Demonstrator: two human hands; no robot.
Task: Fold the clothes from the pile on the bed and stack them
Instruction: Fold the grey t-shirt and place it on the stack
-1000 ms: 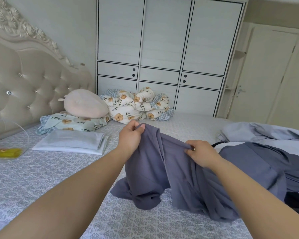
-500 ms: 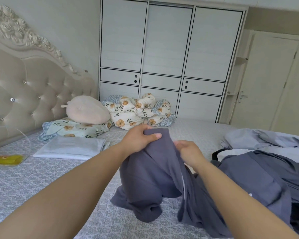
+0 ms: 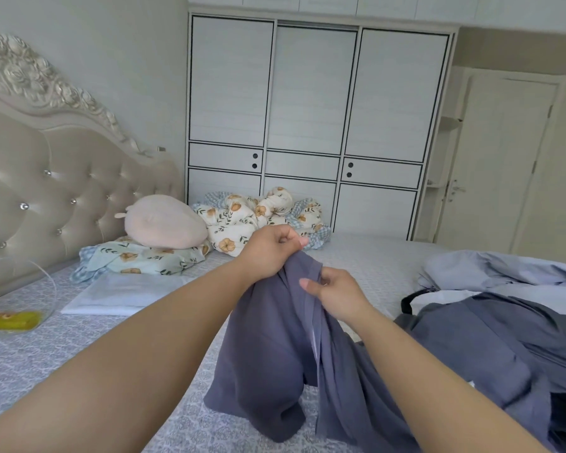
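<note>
A dark grey-blue garment hangs over the bed, its lower end bunched on the patterned sheet. My left hand grips its top edge, lifted up. Just below and to the right, my right hand pinches the same garment along a seam. To the right lies the pile of unfolded clothes, grey-blue, pale blue, white and black. A folded white garment lies flat at the left near the pillows.
A tufted headboard stands at the left. A pink plush cushion rests on a floral pillow; a crumpled floral quilt lies behind. A clear bag with something yellow sits at the left edge. White wardrobe and door beyond.
My hands have drawn close together on the garment and lifted it higher. The right hand slid left along the fabric toward the left hand.
</note>
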